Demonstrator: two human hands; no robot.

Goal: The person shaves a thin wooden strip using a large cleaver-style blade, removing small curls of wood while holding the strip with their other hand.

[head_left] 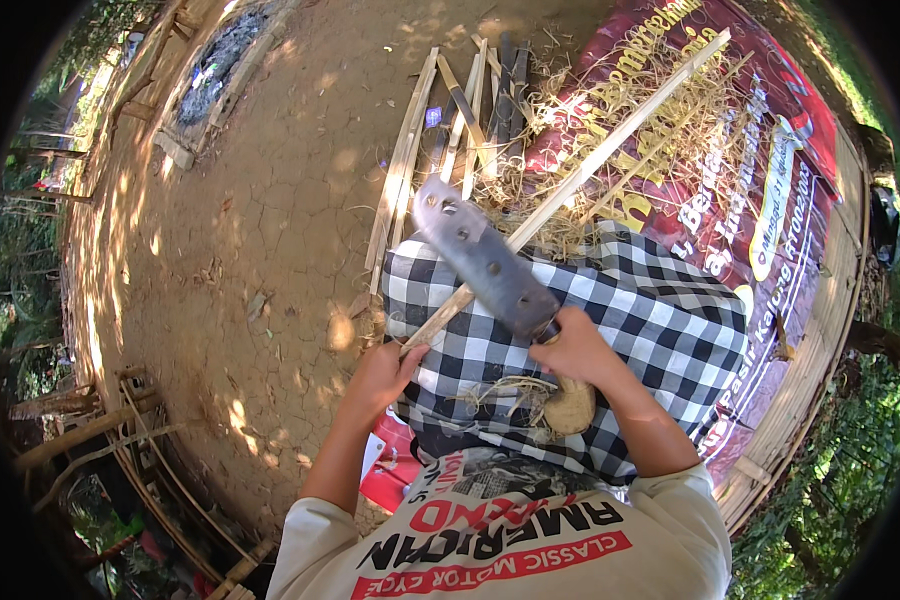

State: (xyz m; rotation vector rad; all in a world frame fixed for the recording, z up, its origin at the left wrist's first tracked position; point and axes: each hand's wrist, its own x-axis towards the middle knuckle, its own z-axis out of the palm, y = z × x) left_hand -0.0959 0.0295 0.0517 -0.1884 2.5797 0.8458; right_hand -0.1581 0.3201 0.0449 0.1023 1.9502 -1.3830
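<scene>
My left hand [382, 372] is closed on the near end of a long pale bamboo strip [620, 135], which slants up and away to the far right. The fist of my right hand [574, 348] grips a machete [495, 270] with a broad dark blade pierced by several holes. Its thick wooden handle [570, 408] sticks out below that hand. From my view the blade crosses over the strip; whether they touch I cannot tell. Both hands are above my lap, covered by a black-and-white checked cloth [660, 330]. A few curled shavings [510, 397] lie on the cloth.
Beyond my lap, a heap of thin shavings [610, 130] covers part of a dark red printed banner [710, 190]. Several bamboo strips [405, 150] and dark pieces [512, 90] lie ahead on cracked earth [260, 230]. A bamboo platform edge [820, 350] runs along the right.
</scene>
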